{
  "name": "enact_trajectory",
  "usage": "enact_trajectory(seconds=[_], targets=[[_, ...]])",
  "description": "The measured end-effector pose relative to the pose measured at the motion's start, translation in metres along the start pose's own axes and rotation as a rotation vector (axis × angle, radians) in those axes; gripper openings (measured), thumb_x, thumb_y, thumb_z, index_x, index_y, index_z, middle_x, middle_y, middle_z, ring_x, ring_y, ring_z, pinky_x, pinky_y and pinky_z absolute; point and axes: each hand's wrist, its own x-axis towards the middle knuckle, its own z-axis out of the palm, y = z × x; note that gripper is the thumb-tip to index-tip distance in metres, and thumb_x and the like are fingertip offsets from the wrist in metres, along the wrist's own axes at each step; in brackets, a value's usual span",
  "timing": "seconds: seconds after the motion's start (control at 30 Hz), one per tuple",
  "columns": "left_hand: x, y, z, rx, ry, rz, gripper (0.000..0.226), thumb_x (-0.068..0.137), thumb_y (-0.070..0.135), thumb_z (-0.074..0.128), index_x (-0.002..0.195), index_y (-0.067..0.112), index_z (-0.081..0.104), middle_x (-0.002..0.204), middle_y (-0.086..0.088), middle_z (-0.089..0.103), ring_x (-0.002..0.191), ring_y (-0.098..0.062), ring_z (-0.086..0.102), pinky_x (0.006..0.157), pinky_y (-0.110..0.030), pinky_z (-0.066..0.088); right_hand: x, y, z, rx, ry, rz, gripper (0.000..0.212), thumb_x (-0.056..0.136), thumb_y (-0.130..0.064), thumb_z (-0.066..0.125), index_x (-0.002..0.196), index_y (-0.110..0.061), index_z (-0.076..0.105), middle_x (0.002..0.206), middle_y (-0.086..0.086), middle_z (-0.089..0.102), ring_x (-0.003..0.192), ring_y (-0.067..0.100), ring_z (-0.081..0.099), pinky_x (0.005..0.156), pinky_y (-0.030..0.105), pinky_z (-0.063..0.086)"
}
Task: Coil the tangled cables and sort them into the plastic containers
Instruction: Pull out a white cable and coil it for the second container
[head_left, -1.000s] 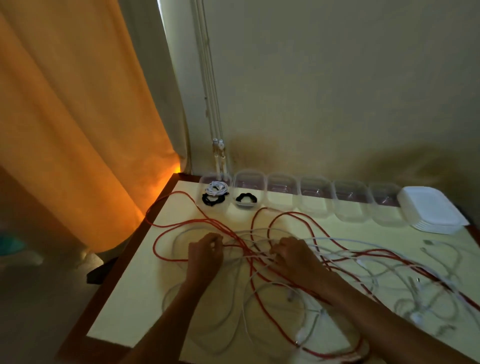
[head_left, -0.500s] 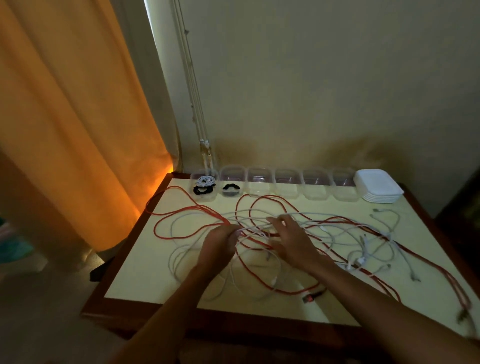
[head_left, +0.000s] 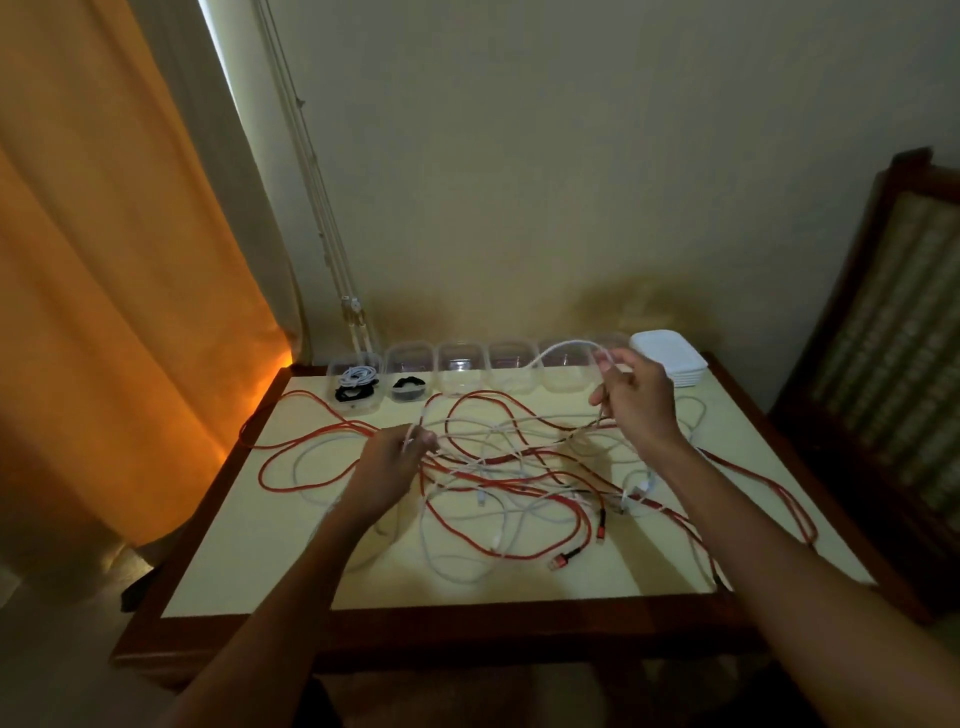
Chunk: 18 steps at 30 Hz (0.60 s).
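A tangle of red cables and white cables covers the pale yellow table top. My left hand pinches a white cable low over the tangle at centre left. My right hand is raised at the back right and grips the same white cable, which arcs up between the two hands. Several clear plastic containers stand in a row along the far edge. The leftmost container holds a white coil and a black coil; the second container holds a black coil.
A stack of white lids sits at the back right corner, just behind my right hand. An orange curtain hangs on the left and a wooden chair stands on the right. The table has a dark wooden rim.
My right hand has risen from the tangle and moved back and right, drawing a white cable up in an arc. My left hand stays low, holding the cable. The camera has pulled back.
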Motion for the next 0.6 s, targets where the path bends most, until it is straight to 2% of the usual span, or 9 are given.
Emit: enact_trajectory(seconds=[0.07, 0.1, 0.17, 0.23, 0.3, 0.37, 0.43, 0.53, 0.6], targets=[[-0.009, 0.000, 0.001, -0.091, 0.009, -0.036, 0.022, 0.099, 0.026, 0.052, 0.092, 0.017, 0.071, 0.084, 0.004, 0.069, 0.072, -0.005, 0.061, 0.063, -0.025, 0.047, -0.008, 0.007, -0.021, -0.274, -0.363, 0.017, 0.016, 0.096, -0.014, 0.058, 0.104, -0.017, 0.072, 0.086, 0.008, 0.075, 0.063, 0.008, 0.064, 0.068, 0.030, 0.053], [-0.012, 0.002, 0.002, -0.076, 0.007, -0.032, 0.019, 0.097, 0.028, 0.055, 0.091, 0.018, 0.070, 0.084, 0.005, 0.069, 0.075, -0.005, 0.062, 0.067, -0.026, 0.049, -0.013, 0.012, -0.030, -0.485, -0.559, 0.021, 0.017, 0.093, -0.014, 0.062, 0.102, -0.023, 0.073, 0.109, 0.007, 0.074, 0.084, 0.011, 0.068, 0.080, 0.031, 0.054], [-0.017, 0.013, 0.008, 0.065, -0.016, 0.008, 0.015, 0.094, 0.031, 0.059, 0.088, 0.020, 0.068, 0.082, 0.008, 0.068, 0.076, -0.006, 0.062, 0.068, -0.024, 0.048, -0.027, 0.015, -0.044, -0.780, -0.831, 0.032, 0.041, 0.088, -0.021, 0.069, 0.127, -0.029, 0.062, 0.147, -0.001, 0.050, 0.128, 0.018, 0.051, 0.102, 0.031, 0.043], [-0.022, 0.028, 0.018, 0.257, -0.050, 0.088, 0.013, 0.095, 0.030, 0.058, 0.089, 0.019, 0.064, 0.081, 0.008, 0.063, 0.073, -0.004, 0.057, 0.061, -0.019, 0.040, -0.039, 0.010, -0.051, -0.712, -0.938, 0.080, 0.078, 0.085, -0.030, 0.074, 0.152, -0.028, 0.033, 0.157, -0.006, 0.033, 0.143, 0.016, 0.032, 0.108, 0.026, 0.034], [-0.027, 0.042, 0.029, 0.351, -0.081, 0.172, 0.010, 0.096, 0.030, 0.055, 0.094, 0.022, 0.061, 0.081, 0.007, 0.062, 0.070, -0.004, 0.054, 0.058, -0.018, 0.035, -0.052, 0.003, -0.055, -0.450, -1.061, 0.145, 0.086, 0.086, -0.016, 0.073, 0.155, -0.028, 0.022, 0.156, -0.006, 0.032, 0.143, 0.013, 0.030, 0.104, 0.023, 0.039], [-0.031, 0.050, 0.040, 0.408, -0.122, 0.259, 0.011, 0.097, 0.030, 0.051, 0.101, 0.022, 0.058, 0.079, 0.005, 0.061, 0.066, -0.007, 0.053, 0.054, -0.020, 0.032, -0.063, 0.003, -0.056, -0.161, -1.224, 0.276, 0.086, 0.086, 0.004, 0.065, 0.154, -0.028, 0.024, 0.153, -0.002, 0.039, 0.140, 0.012, 0.036, 0.100, 0.025, 0.046], [-0.036, 0.052, 0.050, 0.431, -0.195, 0.323, 0.013, 0.097, 0.024, 0.049, 0.108, 0.022, 0.055, 0.074, 0.006, 0.055, 0.063, -0.010, 0.048, 0.053, -0.023, 0.029, -0.072, 0.012, -0.052, -0.033, -1.182, 0.358, 0.075, 0.087, 0.001, 0.064, 0.148, -0.031, 0.036, 0.144, 0.000, 0.051, 0.132, 0.014, 0.049, 0.101, 0.032, 0.049], [-0.047, 0.055, 0.062, 0.387, -0.338, 0.317, 0.026, 0.092, 0.014, 0.050, 0.115, 0.027, 0.051, 0.080, 0.006, 0.052, 0.073, -0.015, 0.050, 0.061, -0.028, 0.035, -0.085, 0.038, -0.037, -0.031, -0.693, 0.502, 0.041, 0.093, -0.019, 0.064, 0.130, -0.028, 0.050, 0.119, 0.003, 0.067, 0.099, 0.018, 0.071, 0.090, 0.042, 0.058], [-0.057, 0.052, 0.071, 0.367, -0.510, 0.256, 0.029, 0.094, 0.016, 0.050, 0.119, 0.031, 0.045, 0.093, 0.005, 0.054, 0.084, -0.016, 0.052, 0.069, -0.029, 0.040, -0.092, 0.059, -0.026, 0.016, -0.511, 0.613, 0.022, 0.094, -0.025, 0.063, 0.114, -0.022, 0.054, 0.102, 0.008, 0.070, 0.089, 0.027, 0.074, 0.080, 0.045, 0.061]])
